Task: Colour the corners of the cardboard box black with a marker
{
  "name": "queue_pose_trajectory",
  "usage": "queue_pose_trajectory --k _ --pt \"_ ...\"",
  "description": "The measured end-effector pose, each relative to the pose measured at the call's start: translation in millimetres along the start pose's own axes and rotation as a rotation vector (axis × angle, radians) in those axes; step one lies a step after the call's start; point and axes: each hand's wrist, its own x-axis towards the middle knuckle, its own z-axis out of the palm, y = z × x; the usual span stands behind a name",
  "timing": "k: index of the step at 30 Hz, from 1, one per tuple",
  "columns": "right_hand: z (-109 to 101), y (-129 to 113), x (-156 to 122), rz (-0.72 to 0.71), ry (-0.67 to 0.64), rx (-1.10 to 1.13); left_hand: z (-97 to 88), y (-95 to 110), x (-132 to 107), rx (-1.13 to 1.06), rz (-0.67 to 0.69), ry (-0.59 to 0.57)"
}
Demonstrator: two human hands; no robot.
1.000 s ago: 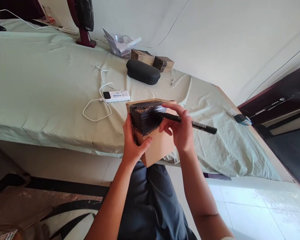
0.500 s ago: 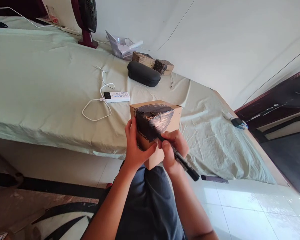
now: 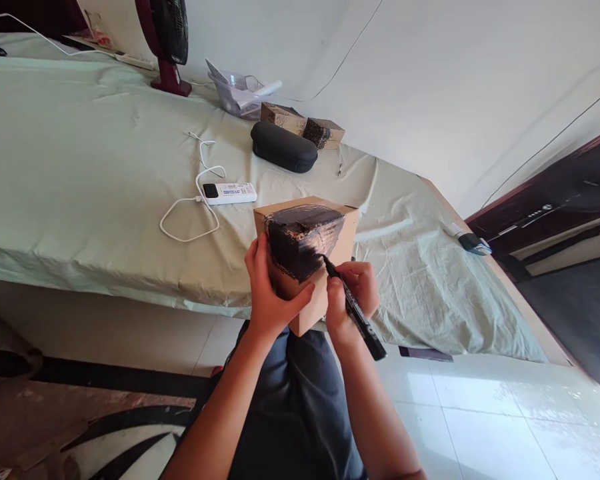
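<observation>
A brown cardboard box (image 3: 347, 235) is tilted over my lap at the near edge of the bed-like surface. Glossy black ink covers a large patch across one of its corners, on the top and both side faces. My left hand (image 3: 273, 293) grips the box's lower left side, fingers along the left face and thumb across the front. In my right hand (image 3: 350, 293) is a black marker (image 3: 357, 315), pinched between thumb and fingers. Its tip meets the front right face at the patch's edge, where the ink looks streaky.
Beyond the box lie a white power bank (image 3: 230, 193) with a looped white cable, a black hard case (image 3: 284, 148) and two smaller ink-marked boxes (image 3: 325, 132). A clear plastic basket (image 3: 230, 93) and a fan (image 3: 170, 47) stand by the wall.
The marker's tip has moved slightly up and right along the box's front face, and its blur is gone. The view has shifted a little; my left hand keeps its grip.
</observation>
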Motion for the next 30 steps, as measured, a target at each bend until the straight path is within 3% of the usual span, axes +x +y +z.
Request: queue_pose_trajectory --k 9,15,19,26,30 --pt "6 -14 -25 -0.019 -0.162 0.178 1.0 2 -3 0.012 0.000 -0.012" --pt "-1 -25 -25 -0.135 -0.132 0.098 2.6 2 -5 0.183 0.214 0.057" --pt "-4 -27 -17 -0.181 -0.106 -0.045 5.2 7 -7 0.347 0.315 0.107" --pt "-8 -42 13 -0.343 -0.128 -0.314 9.5 15 -11 0.403 0.320 0.059" --pt "-20 -55 41 -0.327 -0.052 -0.375 7.6 19 -8 0.401 0.318 0.047"
